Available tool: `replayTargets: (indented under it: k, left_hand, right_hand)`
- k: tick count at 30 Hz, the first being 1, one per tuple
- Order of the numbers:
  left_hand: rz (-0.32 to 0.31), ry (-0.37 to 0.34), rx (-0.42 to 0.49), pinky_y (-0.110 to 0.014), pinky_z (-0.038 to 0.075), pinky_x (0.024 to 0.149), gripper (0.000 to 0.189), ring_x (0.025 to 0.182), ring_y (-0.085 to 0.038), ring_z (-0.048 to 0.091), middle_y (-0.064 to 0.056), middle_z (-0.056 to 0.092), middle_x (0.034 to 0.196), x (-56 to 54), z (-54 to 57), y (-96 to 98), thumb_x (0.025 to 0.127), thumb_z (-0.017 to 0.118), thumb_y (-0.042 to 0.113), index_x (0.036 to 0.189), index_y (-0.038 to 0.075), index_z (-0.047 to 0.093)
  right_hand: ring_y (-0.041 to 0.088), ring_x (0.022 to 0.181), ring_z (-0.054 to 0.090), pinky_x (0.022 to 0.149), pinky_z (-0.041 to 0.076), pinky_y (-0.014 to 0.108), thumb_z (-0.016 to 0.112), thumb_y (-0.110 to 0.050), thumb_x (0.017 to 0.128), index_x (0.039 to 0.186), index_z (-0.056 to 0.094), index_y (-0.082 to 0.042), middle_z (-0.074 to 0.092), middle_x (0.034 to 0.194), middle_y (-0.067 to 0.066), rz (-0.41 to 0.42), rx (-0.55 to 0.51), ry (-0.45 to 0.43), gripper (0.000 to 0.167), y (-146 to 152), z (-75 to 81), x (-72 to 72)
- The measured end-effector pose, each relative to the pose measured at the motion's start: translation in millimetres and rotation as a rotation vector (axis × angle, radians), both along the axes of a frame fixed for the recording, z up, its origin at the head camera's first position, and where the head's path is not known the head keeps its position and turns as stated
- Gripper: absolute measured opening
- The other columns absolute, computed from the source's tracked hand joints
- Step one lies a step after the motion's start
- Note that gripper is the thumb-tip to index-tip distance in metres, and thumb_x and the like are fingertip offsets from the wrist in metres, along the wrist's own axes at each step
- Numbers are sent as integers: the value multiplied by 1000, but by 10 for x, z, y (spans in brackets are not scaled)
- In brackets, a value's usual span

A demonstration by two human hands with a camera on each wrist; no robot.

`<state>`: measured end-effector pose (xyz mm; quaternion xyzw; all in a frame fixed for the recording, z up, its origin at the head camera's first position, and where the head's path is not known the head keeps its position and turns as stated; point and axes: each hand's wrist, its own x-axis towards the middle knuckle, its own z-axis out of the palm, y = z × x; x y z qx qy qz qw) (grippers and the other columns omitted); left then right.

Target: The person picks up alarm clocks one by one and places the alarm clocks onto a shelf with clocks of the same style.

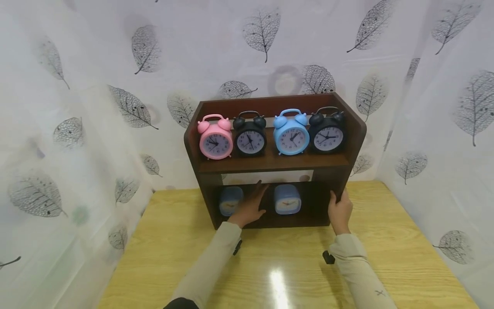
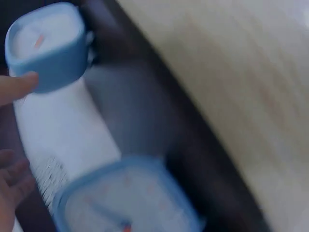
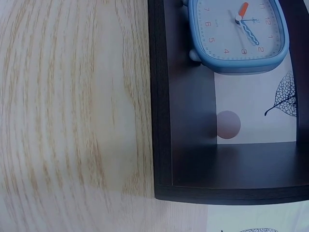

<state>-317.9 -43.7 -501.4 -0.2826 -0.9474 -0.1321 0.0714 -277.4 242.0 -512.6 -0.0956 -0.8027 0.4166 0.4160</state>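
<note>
A dark brown two-tier shelf (image 1: 274,164) holds two blue square alarm clocks on its lower tier. My left hand (image 1: 250,208) reaches into that tier between them, fingers spread and holding nothing. It partly covers the left square clock (image 1: 230,198); the right square clock (image 1: 287,200) stands past the thumb. In the left wrist view the thumb (image 2: 21,87) overlaps the edge of one blue clock (image 2: 58,63). At the shelf's right side panel, my right hand (image 1: 340,213) grips the lower part, thumb on the inner side. The right wrist view shows no fingers.
On the upper tier stand a pink twin-bell clock (image 1: 216,145), a black one (image 1: 250,140), a light blue one (image 1: 292,138) and another black one (image 1: 327,136). The shelf stands on a wood-grain table (image 1: 285,257), before a leaf-patterned curtain (image 1: 231,47).
</note>
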Motion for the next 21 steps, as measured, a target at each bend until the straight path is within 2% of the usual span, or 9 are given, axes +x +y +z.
replayTargets:
  k: [3, 5, 9, 13, 16, 21]
  left_hand:
    - [87, 46, -124, -46, 37, 106, 93, 134, -34, 39, -17, 26, 154, -41, 90, -146, 71, 81, 30, 147, 20, 29]
    - [143, 38, -192, -49, 29, 111, 96, 138, -37, 31, -17, 27, 153, -90, 148, -245, 67, 84, 32, 147, 24, 30]
    - [207, -18, -200, -56, 29, 108, 96, 134, -45, 33, -22, 32, 149, -173, 245, -426, 60, 86, 23, 143, 26, 37]
    - [180, -88, -105, -58, 30, 107, 95, 132, -47, 34, -25, 38, 144, -214, 254, -569, 58, 87, 16, 141, 21, 41]
    - [153, -123, -63, -55, 29, 109, 97, 134, -42, 35, -19, 45, 142, -225, 216, -644, 57, 89, 15, 141, 16, 41]
    - [130, -168, -29, -49, 33, 107, 88, 124, -34, 47, -14, 54, 132, -221, 177, -705, 61, 87, 9, 138, 10, 44]
  right_hand:
    - [60, 89, 54, 76, 40, 64, 61, -5, 86, 115, 53, 12, 59, 101, 40, 9, -4, -5, 35, 0, 7, -2]
    - [60, 89, 54, 76, 40, 64, 61, -6, 86, 115, 53, 12, 59, 100, 40, 6, -1, -4, 35, 4, 7, -8]
    - [60, 88, 54, 76, 39, 64, 61, -7, 86, 113, 54, 12, 59, 99, 40, -3, 2, -2, 34, 19, 6, -22]
    - [60, 87, 54, 75, 40, 64, 62, -8, 86, 113, 54, 11, 60, 99, 40, -3, 1, -2, 34, 25, 7, -21]
    - [60, 88, 54, 76, 40, 64, 61, -7, 86, 114, 54, 12, 60, 100, 40, 3, -2, -6, 34, 20, 10, -11]
    - [59, 89, 55, 77, 40, 64, 61, -7, 86, 114, 54, 12, 60, 100, 39, 12, -4, -12, 34, 5, 18, 13]
